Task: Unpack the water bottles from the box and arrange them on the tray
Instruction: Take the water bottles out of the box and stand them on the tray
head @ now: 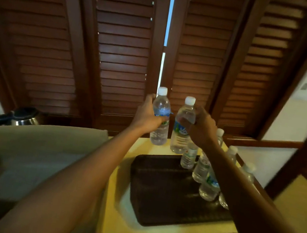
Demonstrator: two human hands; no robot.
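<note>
My left hand [148, 116] grips a clear water bottle with a white cap [161, 115], held upright above the far edge of the counter. Just to its right, a second upright bottle [183, 125] is gripped by my right hand [201, 127]. Both bottles hang beyond the back edge of the dark rectangular tray [158, 191]. Several more bottles [201, 169] stand along the tray's right side, partly hidden by my right forearm. The open cardboard box [30, 148] fills the left of the view, below my left arm.
A steel kettle [19, 118] stands behind the box at the left. Wooden louvred shutters [123, 49] rise right behind the yellow counter [116, 218]. A wooden rail and a wall with papers lie to the right.
</note>
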